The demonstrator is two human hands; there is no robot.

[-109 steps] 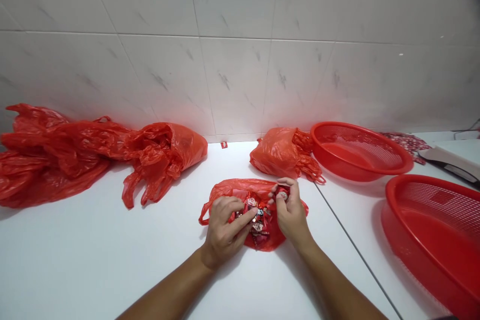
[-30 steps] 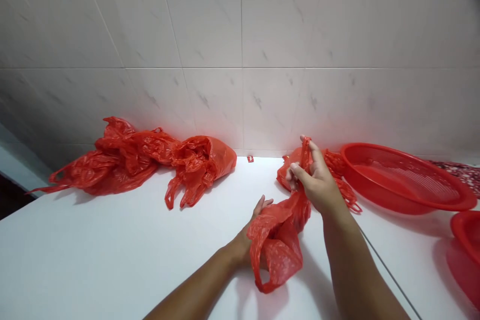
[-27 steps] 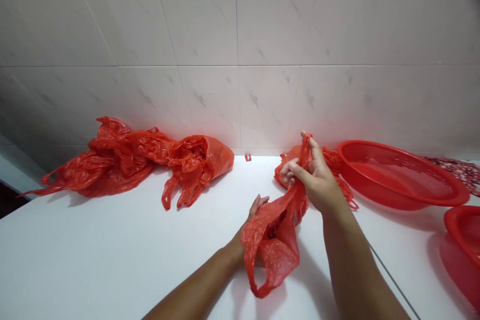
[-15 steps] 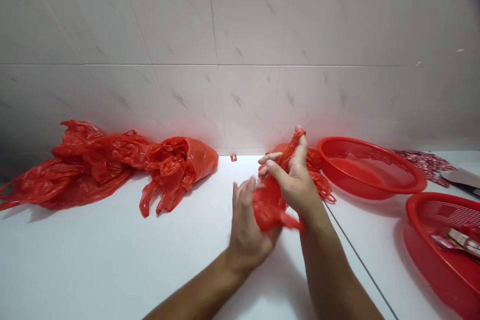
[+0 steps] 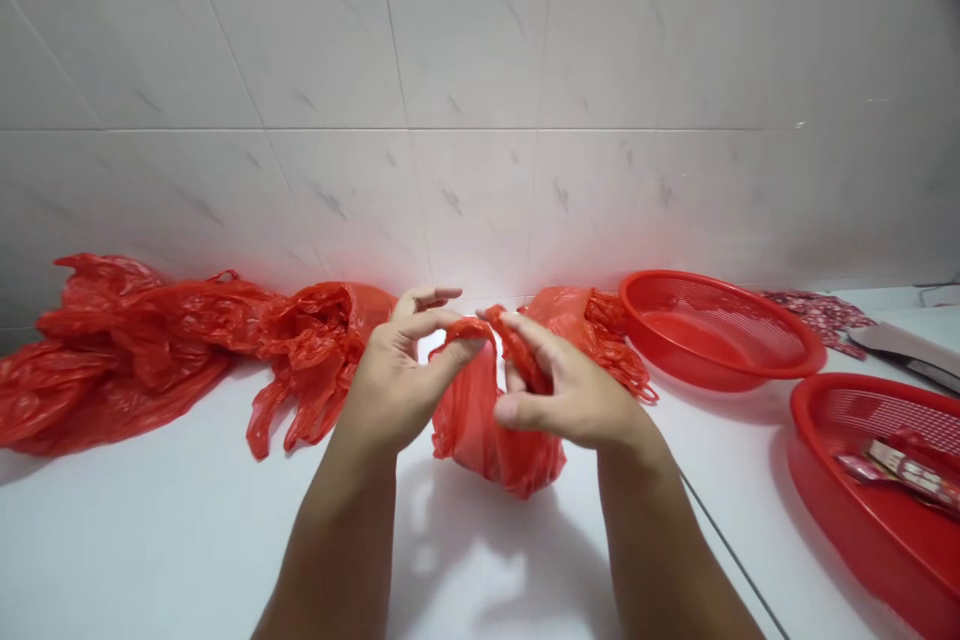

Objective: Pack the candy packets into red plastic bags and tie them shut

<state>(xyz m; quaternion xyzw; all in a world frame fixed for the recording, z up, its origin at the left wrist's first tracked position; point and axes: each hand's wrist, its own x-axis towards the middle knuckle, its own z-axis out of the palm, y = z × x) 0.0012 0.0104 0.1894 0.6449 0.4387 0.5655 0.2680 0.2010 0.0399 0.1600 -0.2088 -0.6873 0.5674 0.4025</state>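
Left hand (image 5: 401, 370) and right hand (image 5: 574, 390) hold a crinkled bag (image 5: 480, 435) (translucent red).

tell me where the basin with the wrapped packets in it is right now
In the head view, the basin with packets sits at the lower right, nearer than the other red basin.

Lettering shows on 1 packet (image 5: 911, 472) in the nearer red basket (image 5: 832, 495), too small to read
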